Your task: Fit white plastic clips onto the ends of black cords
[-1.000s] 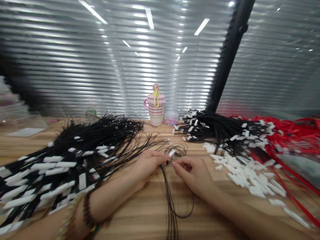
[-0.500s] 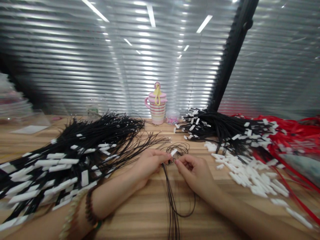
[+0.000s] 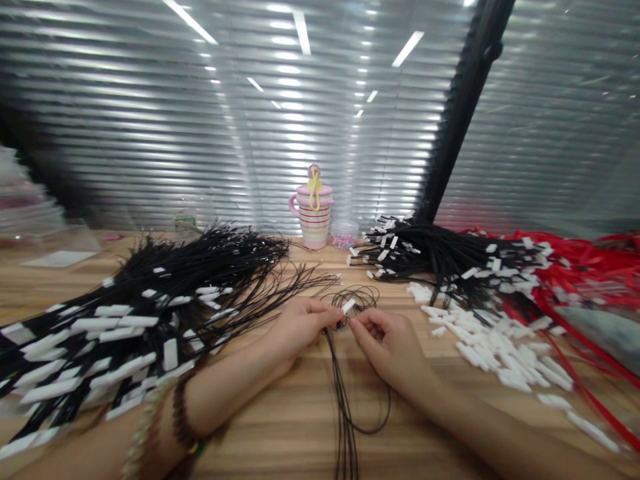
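A small white tab (image 3: 349, 305) is pinched between the thumb and fingers of my left hand (image 3: 305, 327). Close by on the right, my right hand (image 3: 387, 340) has its thumb and forefinger pressed together on a thin black cord near the tab. The cords (image 3: 340, 393) run from between my hands down toward the table's front edge, one of them in a wide loop to the right. Behind my fingertips more black cord lies coiled (image 3: 367, 294). My fingers hide the exact spot where cord and tab meet.
A heap of black cords with white tabs (image 3: 120, 320) covers the left side. On the right are loose white pieces (image 3: 495, 343), another black bundle (image 3: 435, 250) and red ribbons (image 3: 590, 267). A pink striped mug (image 3: 315, 220) and a small bead tub (image 3: 344, 237) stand behind.
My right hand has shifted very slightly left, toward the white tab. Otherwise hands, cords and piles look almost the same.
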`<state>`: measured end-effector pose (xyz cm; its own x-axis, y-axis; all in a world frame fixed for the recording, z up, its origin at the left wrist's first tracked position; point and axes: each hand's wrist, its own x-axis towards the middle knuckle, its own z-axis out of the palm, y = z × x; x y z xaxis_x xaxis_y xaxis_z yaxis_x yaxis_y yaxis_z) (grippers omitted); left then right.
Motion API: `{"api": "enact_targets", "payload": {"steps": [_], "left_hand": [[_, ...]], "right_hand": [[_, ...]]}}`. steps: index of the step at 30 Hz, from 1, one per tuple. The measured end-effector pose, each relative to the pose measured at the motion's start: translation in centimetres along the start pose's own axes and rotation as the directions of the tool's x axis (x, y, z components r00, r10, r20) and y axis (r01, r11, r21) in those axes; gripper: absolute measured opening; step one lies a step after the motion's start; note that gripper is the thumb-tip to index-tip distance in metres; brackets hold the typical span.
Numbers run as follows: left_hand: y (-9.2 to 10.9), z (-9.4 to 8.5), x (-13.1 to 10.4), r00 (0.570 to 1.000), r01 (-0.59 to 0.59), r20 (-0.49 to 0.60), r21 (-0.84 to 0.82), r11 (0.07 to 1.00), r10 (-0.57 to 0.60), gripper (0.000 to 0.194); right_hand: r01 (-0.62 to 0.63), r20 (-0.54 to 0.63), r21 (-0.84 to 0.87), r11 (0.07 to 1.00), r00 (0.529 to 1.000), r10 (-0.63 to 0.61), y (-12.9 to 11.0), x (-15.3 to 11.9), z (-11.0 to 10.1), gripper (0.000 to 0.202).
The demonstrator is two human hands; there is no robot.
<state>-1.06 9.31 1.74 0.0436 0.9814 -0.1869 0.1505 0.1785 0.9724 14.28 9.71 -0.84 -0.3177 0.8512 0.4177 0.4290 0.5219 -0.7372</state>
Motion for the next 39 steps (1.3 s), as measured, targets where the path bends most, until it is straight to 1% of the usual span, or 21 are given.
{"api": "enact_targets", "payload": {"steps": [5,8,13,17,20,24,28,31,34,36,39], "left_hand": [[-0.2,-0.1,0.0,1.0,-0.023,0.008,-0.012,1.0,0.024,0.022],[-0.2,0.0,-0.1,0.999,-0.039,0.008,-0.019,0.999,0.039,0.019],[-0.2,0.1,-0.3,0.993,-0.117,0.025,-0.004,0.993,0.117,0.018],[-0.1,0.2,-0.5,0.984,-0.168,0.069,0.004,0.986,0.167,0.02],[-0.1,0.4,-0.7,0.971,-0.231,0.085,0.061,0.971,0.225,0.022],[-0.2,0.4,-0.9,0.95,-0.311,0.079,0.196,0.93,0.301,0.024],[-0.3,0.4,-0.9,0.946,-0.325,0.086,0.284,0.902,0.314,0.027],[-0.4,0.6,-0.9,0.952,-0.306,0.069,0.228,0.924,0.299,0.026],[-0.3,0.6,-0.8,0.968,-0.25,0.028,0.083,0.965,0.249,0.023],[-0.1,0.5,-0.6,0.976,-0.217,-0.021,0.013,0.976,0.217,0.021],[0.1,0.2,-0.4,0.977,-0.182,-0.113,-0.026,0.983,0.178,0.021]], "right_hand": [[0.012,0.013,-0.003,1.0,1.0,-0.012,0.0,0.0,-0.1,0.024],[0.009,0.045,0.029,1.0,0.999,-0.01,0.1,0.1,-0.1,0.026],[-0.053,0.078,0.117,0.992,0.996,0.044,0.0,0.2,-0.1,0.03],[-0.076,0.088,0.112,0.991,0.994,0.066,-0.2,0.2,-0.2,0.031],[-0.068,0.087,0.094,0.993,0.994,0.06,-0.1,0.1,-0.2,0.029],[-0.088,0.086,0.107,0.99,0.993,0.079,0.1,0.0,-0.2,0.027],[-0.092,0.088,0.129,0.987,0.993,0.081,0.2,0.1,-0.1,0.026],[-0.106,0.088,0.149,0.983,0.992,0.094,0.2,0.2,0.0,0.028],[-0.14,0.099,0.215,0.967,0.988,0.122,0.2,0.4,0.0,0.029],[-0.186,0.124,0.284,0.941,0.98,0.156,0.1,0.5,-0.2,0.028],[-0.261,0.156,0.372,0.891,0.964,0.217,0.1,0.6,-0.4,0.026]]}}
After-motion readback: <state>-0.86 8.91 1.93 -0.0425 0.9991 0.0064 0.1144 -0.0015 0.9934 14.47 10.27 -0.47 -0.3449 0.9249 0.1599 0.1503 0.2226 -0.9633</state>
